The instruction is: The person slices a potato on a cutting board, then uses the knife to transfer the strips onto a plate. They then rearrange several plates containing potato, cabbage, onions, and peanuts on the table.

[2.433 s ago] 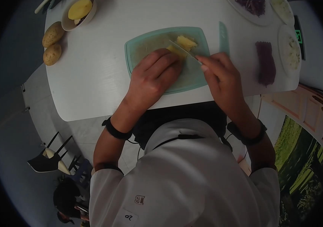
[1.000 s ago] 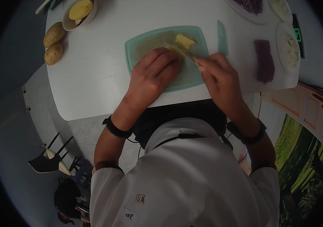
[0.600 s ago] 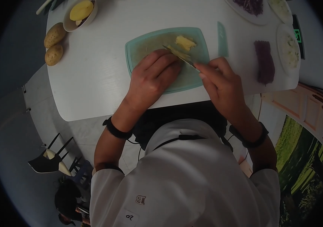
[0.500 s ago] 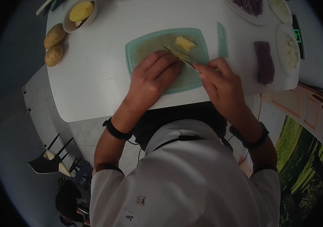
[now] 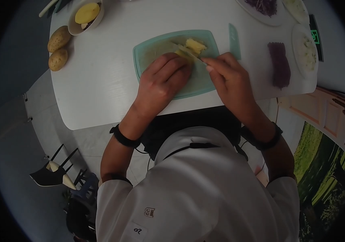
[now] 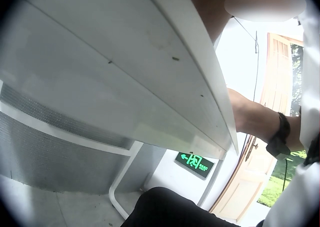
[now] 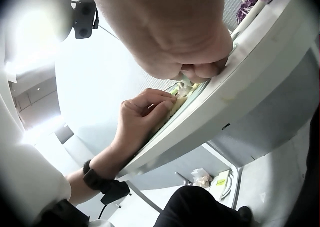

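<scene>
A knife [image 5: 192, 53] lies in my right hand [image 5: 235, 78], which grips its handle over the right part of a green cutting board [image 5: 137, 56]. With bent fingers my left hand [image 5: 160, 82] holds down a yellow piece [image 5: 181, 53] on the board, close beside the blade; the fingers hide most of it. A small heap of cut yellow pieces [image 5: 196, 46] lies just beyond the knife. In the right wrist view my left hand [image 7: 142, 117] presses on the yellow food, thumb and fingers together. The left wrist view shows mostly the table's underside.
Two potatoes [image 5: 59, 39] and a bowl [image 5: 73, 27] with yellow pieces stand at the table's left. To the right lie a green blade cover [image 5: 234, 42], a purple block [image 5: 279, 66], a plate [image 5: 299, 60] of pale food and a plate [image 5: 243, 5] of purple shreds.
My right hand and the knife have moved slightly away from me and to the left. The left hand stays almost in place on the yellow piece.
</scene>
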Demonstrator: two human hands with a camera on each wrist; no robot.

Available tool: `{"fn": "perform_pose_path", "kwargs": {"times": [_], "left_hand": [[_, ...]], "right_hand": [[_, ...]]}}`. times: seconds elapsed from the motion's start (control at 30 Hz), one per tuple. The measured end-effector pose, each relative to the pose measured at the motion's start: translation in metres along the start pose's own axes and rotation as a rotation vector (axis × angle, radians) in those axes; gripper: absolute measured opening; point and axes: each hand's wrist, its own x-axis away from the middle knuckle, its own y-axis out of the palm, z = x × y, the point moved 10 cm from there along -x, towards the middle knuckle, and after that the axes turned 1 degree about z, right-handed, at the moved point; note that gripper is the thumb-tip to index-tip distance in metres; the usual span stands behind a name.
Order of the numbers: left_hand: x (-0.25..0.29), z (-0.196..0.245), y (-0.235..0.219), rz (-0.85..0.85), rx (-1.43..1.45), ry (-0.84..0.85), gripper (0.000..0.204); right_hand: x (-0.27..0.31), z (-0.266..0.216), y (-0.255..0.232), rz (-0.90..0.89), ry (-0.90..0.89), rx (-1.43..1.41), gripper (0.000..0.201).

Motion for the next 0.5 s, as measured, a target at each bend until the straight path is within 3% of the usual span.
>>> {"fn": "perform_pose_path", "kwargs": {"times": [0.5], "left_hand": [[-0.001, 0.000, 0.000, -0.002, -0.001, -0.005, 0.022]], "right_hand": [[0.013, -0.005, -0.008, -0.039, 0.023, -0.067, 0.021]]}}
